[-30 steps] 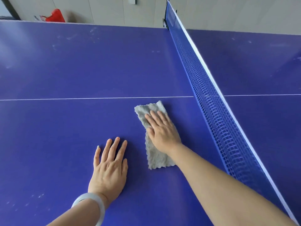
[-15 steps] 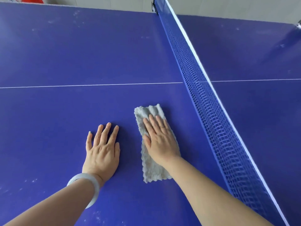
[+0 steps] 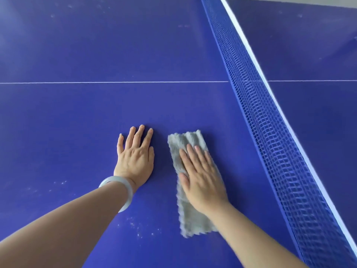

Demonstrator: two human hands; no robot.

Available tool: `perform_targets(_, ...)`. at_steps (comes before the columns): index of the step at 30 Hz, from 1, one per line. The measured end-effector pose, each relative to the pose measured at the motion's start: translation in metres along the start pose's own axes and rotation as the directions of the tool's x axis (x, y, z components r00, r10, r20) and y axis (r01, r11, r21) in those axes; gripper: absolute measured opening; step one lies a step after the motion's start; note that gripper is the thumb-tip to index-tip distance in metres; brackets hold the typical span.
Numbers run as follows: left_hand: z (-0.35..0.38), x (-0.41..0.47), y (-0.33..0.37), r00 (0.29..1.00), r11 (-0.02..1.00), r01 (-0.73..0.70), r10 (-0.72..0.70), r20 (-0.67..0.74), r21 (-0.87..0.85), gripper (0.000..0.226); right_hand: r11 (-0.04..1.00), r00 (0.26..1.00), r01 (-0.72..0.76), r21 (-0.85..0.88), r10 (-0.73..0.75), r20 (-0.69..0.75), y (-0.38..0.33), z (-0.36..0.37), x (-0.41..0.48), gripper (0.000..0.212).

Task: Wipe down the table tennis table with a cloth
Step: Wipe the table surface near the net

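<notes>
A grey folded cloth lies flat on the blue table tennis table, a long strip running towards me. My right hand presses on the middle of the cloth with straight fingers. My left hand rests flat on the bare table just left of the cloth, fingers spread; a pale bangle sits on that wrist. Both forearms reach in from the bottom edge.
The blue net with its white top band runs diagonally on the right, close to the cloth. A white centre line crosses the table ahead of my hands. White specks dot the surface below my left wrist.
My right hand has drawn the cloth towards me, away from the white line. My left hand stays flat on the table. The view has tipped down, hiding the far wall.
</notes>
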State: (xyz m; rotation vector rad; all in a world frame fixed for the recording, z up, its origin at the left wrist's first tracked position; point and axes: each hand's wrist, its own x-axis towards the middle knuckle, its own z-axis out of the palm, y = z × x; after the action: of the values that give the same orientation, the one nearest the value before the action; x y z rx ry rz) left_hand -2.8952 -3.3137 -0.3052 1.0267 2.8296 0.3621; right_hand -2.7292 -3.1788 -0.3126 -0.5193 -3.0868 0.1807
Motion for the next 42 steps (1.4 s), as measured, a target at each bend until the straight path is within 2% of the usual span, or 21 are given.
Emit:
perform_targets(2, 0.001, 0.001, -0.001, 1.0, 1.0, -0.001, 0.001, 0.002, -0.008, 0.056, 0.999, 1.0, 0.01, -0.054, -0.009, 0.025, 0.05, -0.006, -0.022, 0.06)
perform_targets(5, 0.003, 0.002, -0.001, 1.0, 1.0, -0.006, 0.006, -0.001, 0.004, 0.056, 0.929, 0.938, -0.331, -0.164, 0.343, 0.047, 0.111, -0.019, -0.025, 0.064)
perform_targets(7, 0.005, 0.003, -0.003, 1.0, 1.0, -0.009, 0.009, -0.009, 0.0, 0.056, 0.844, 0.85, -0.522, -0.125, 0.526, -0.001, 0.094, -0.018, -0.015, 0.064)
perform_targets(8, 0.006, 0.003, -0.003, 1.0, 1.0, -0.008, 0.008, -0.014, -0.006, 0.056, 0.826, 0.83, -0.557, -0.086, 0.557, -0.025, 0.07, -0.015, -0.013, 0.064)
perform_targets(10, 0.006, 0.003, -0.004, 1.0, 1.0, -0.012, 0.011, -0.021, -0.016, 0.055, 0.89, 0.888, -0.456, -0.02, 0.453, -0.076, 0.009, -0.003, -0.023, 0.065)
perform_targets(12, 0.006, 0.003, -0.005, 1.0, 0.999, -0.01, 0.009, -0.027, -0.033, 0.054, 0.979, 0.978, -0.204, -0.012, 0.203, -0.052, -0.043, 0.008, -0.05, 0.065)
perform_targets(13, 0.006, 0.003, -0.006, 0.999, 0.999, -0.009, 0.008, -0.031, -0.042, 0.054, 0.994, 0.993, -0.11, -0.009, 0.11, -0.037, -0.056, 0.01, -0.063, 0.063)
perform_targets(15, 0.004, 0.002, -0.007, 0.999, 0.996, -0.011, 0.009, -0.033, -0.089, 0.053, 0.998, 0.998, -0.062, 0.015, 0.062, -0.029, -0.059, 0.011, -0.075, 0.061)
perform_targets(20, -0.025, -0.016, -0.017, 0.997, 0.904, 0.023, -0.05, -0.053, -0.426, 0.042, 0.994, 0.995, -0.102, 0.049, 0.103, -0.015, -0.058, 0.006, -0.071, 0.056)
perform_targets(23, -0.039, -0.074, -0.043, 0.993, 0.946, -0.001, -0.037, -0.112, -0.324, 0.041, 0.991, 0.995, -0.101, 0.09, 0.101, 0.002, -0.055, 0.004, -0.073, 0.056)
perform_targets(26, -0.042, -0.149, -0.082, 0.985, 0.98, 0.086, -0.11, -0.13, -0.177, 0.045, 0.991, 0.995, -0.099, 0.093, 0.1, -0.011, -0.056, 0.004, -0.071, 0.055)
perform_targets(28, -0.04, -0.187, -0.102, 0.979, 0.977, 0.175, -0.186, -0.082, -0.119, 0.051, 0.991, 0.995, -0.099, 0.089, 0.1, -0.008, -0.057, 0.003, -0.071, 0.051)
perform_targets(30, -0.035, -0.208, -0.113, 0.984, 0.982, 0.178, -0.179, -0.014, -0.059, 0.062, 0.99, 0.993, -0.119, 0.075, 0.119, 0.014, -0.058, 0.001, -0.071, 0.05)
perform_targets(32, -0.03, -0.214, -0.118, 0.989, 0.989, 0.145, -0.145, -0.012, -0.015, 0.069, 0.968, 0.969, -0.247, 0.049, 0.246, 0.019, -0.072, 0.002, -0.066, 0.052)
perform_targets(34, -0.026, -0.212, -0.118, 0.989, 0.989, 0.146, -0.146, -0.032, 0.007, 0.069, 0.896, 0.897, -0.441, 0.058, 0.443, -0.021, -0.106, 0.005, -0.054, 0.053)
perform_targets(35, -0.026, -0.212, -0.117, 0.989, 0.989, 0.147, -0.146, -0.028, 0.014, 0.069, 0.881, 0.883, -0.468, 0.077, 0.47, -0.013, -0.13, 0.007, -0.048, 0.054)
perform_targets(36, -0.026, -0.212, -0.118, 0.989, 0.989, 0.144, -0.143, -0.024, 0.014, 0.069, 0.904, 0.907, -0.418, 0.089, 0.42, -0.01, -0.158, 0.009, -0.044, 0.056)
perform_targets(38, -0.026, -0.212, -0.121, 0.991, 0.991, 0.136, -0.136, -0.021, 0.015, 0.069, 0.985, 0.987, -0.163, 0.064, 0.162, 0.017, -0.198, 0.02, -0.048, 0.061)
perform_targets(40, -0.026, -0.211, -0.122, 0.991, 0.991, 0.132, -0.132, -0.012, 0.017, 0.069, 0.995, 0.993, 0.095, 0.035, -0.097, 0.069, -0.186, 0.02, -0.052, 0.063)
perform_targets(41, -0.026, -0.211, -0.122, 0.992, 0.992, 0.125, -0.125, -0.002, 0.022, 0.07, 0.99, 0.989, 0.138, 0.009, -0.138, 0.06, -0.162, 0.018, -0.052, 0.063)
perform_targets(42, -0.025, -0.211, -0.122, 0.993, 0.992, 0.121, -0.121, 0.003, 0.029, 0.07, 0.995, 0.995, 0.091, -0.027, -0.09, 0.046, -0.133, 0.016, -0.054, 0.064)
